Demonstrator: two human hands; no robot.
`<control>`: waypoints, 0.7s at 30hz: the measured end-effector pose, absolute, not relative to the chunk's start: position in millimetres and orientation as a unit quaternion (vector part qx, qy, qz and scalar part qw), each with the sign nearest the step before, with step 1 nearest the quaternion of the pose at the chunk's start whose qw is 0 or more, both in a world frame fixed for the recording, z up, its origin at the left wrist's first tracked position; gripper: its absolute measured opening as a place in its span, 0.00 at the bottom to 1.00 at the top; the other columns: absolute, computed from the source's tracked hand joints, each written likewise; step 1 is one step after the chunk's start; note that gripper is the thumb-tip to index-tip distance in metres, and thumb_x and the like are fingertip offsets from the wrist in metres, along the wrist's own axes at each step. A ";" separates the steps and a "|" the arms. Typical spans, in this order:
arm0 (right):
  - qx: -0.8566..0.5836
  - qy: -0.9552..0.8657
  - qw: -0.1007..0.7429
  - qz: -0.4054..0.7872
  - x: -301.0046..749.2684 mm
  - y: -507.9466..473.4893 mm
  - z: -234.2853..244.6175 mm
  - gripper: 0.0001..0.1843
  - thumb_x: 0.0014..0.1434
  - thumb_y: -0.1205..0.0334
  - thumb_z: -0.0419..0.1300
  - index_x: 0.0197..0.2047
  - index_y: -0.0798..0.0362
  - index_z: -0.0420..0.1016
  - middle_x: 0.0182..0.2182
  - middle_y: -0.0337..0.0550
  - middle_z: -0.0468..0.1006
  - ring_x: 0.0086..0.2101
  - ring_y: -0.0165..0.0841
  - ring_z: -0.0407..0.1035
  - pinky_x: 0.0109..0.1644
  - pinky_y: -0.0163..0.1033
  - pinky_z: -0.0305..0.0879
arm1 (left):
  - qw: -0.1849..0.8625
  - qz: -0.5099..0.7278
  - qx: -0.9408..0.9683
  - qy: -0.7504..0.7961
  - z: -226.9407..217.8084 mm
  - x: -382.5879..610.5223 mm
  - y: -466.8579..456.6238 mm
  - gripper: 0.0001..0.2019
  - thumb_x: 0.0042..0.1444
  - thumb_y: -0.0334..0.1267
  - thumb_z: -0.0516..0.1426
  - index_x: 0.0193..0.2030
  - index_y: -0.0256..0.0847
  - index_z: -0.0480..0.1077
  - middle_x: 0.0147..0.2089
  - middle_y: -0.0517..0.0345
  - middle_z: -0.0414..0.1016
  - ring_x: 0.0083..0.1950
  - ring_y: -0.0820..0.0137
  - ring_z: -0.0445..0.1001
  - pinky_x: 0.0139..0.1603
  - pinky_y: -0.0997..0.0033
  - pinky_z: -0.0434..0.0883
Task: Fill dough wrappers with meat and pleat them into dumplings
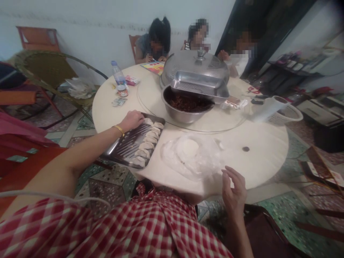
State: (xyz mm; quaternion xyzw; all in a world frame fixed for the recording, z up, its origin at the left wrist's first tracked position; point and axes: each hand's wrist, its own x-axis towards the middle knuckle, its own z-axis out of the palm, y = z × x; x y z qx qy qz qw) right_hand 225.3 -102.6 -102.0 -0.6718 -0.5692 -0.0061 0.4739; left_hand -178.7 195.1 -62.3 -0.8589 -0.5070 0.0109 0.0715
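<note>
My left hand (132, 120), with a gold bracelet at the wrist, reaches over a dark metal tray (122, 145) to its far end. Its fingers are bent and pressed together beside the farthest dumpling (148, 122); whatever lies under the fingertips is hidden. Several pale folded dumplings (146, 146) lie along the tray's right side. Over the table's front edge is my right hand (234, 188), empty, thumb and fingers curved apart. Near it a crumpled clear plastic bag (199, 161) lies flat, with a round white dough wrapper (187, 146) on it.
Behind the tray, a metal bowl (185, 115) of dark filling stands on the turntable with another metal tray (200, 87) and a big domed lid (196, 64). A bottle (118, 74) and small jar (123, 90) stand left, a white basket (286, 115) right. Three people sit opposite.
</note>
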 end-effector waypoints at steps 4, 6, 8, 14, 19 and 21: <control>-0.672 -0.568 0.474 -0.001 224.7 -103.6 -102.8 0.11 0.63 0.60 0.56 0.40 0.57 0.78 0.43 0.55 0.78 0.46 0.39 0.71 0.45 0.45 0.69 | 0.070 0.026 -0.853 -0.517 -59.2 -185.0 193.1 0.17 0.60 0.42 0.50 0.45 0.41 0.78 0.43 0.46 0.79 0.45 0.58 0.74 0.39 0.63 0.64; -0.678 -0.563 0.473 0.008 223.2 -103.9 -102.3 0.11 0.63 0.60 0.56 0.40 0.56 0.78 0.43 0.55 0.78 0.46 0.39 0.71 0.41 0.43 0.69 | 0.075 0.037 -0.850 -0.520 -59.6 -186.2 192.2 0.16 0.58 0.41 0.50 0.42 0.41 0.79 0.42 0.47 0.79 0.44 0.58 0.75 0.38 0.63 0.64; -0.682 -0.558 0.473 0.015 222.0 -104.1 -101.9 0.12 0.63 0.59 0.56 0.40 0.56 0.78 0.44 0.54 0.78 0.46 0.39 0.70 0.38 0.42 0.68 | 0.082 0.046 -0.848 -0.521 -61.4 -185.0 191.8 0.16 0.58 0.41 0.50 0.38 0.40 0.79 0.40 0.46 0.80 0.44 0.57 0.74 0.38 0.63 0.64; -0.671 -0.568 0.476 -0.002 225.8 -105.3 -104.7 0.12 0.63 0.59 0.56 0.40 0.56 0.78 0.43 0.54 0.78 0.46 0.39 0.71 0.46 0.47 0.69 | 0.094 0.056 -0.847 -0.520 -62.6 -179.1 192.4 0.16 0.59 0.40 0.49 0.35 0.37 0.78 0.39 0.43 0.79 0.43 0.55 0.74 0.38 0.62 0.63; -0.670 -0.569 0.477 -0.007 228.7 -106.9 -108.0 0.11 0.63 0.60 0.56 0.40 0.56 0.78 0.43 0.53 0.78 0.46 0.39 0.71 0.48 0.49 0.69 | 0.103 0.050 -0.850 -0.514 -49.3 -174.7 193.6 0.14 0.58 0.42 0.53 0.39 0.38 0.78 0.40 0.43 0.79 0.44 0.53 0.74 0.39 0.60 0.62; -0.670 -0.569 0.477 -0.007 227.9 -106.9 -108.7 0.11 0.63 0.61 0.56 0.40 0.56 0.78 0.43 0.53 0.78 0.46 0.39 0.71 0.48 0.49 0.70 | 0.111 0.042 -0.854 -0.507 -44.8 -169.9 194.6 0.14 0.59 0.41 0.52 0.42 0.38 0.77 0.40 0.43 0.79 0.45 0.52 0.73 0.40 0.59 0.62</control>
